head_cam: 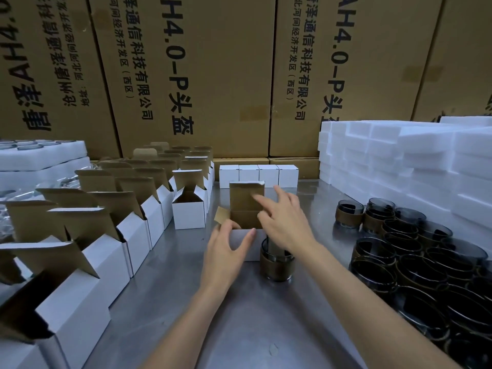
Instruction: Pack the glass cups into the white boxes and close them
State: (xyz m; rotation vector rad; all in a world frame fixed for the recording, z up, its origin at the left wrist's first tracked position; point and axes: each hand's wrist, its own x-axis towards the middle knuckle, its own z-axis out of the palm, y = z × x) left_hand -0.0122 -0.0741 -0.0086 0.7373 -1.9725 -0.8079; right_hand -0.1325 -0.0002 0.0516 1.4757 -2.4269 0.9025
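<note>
An open white box (246, 242) with a brown inside stands in the middle of the steel table, its lid flap (246, 197) upright. My left hand (226, 246) grips the box's near front wall, thumb at the left corner. My right hand (282, 219) reaches over the box's right side with fingers spread, the fingertips touching the lid flap. A dark glass cup (277, 265) with a brown sleeve stands on the table just right of the box, under my right wrist. Whether anything is inside the box is hidden.
Rows of open white boxes (106, 222) line the left side. Closed white boxes (258, 175) stand in a row at the back. Several dark glass cups (415, 251) crowd the right. White foam blocks (404, 161) are stacked at back right, big cardboard cartons (213, 75) behind.
</note>
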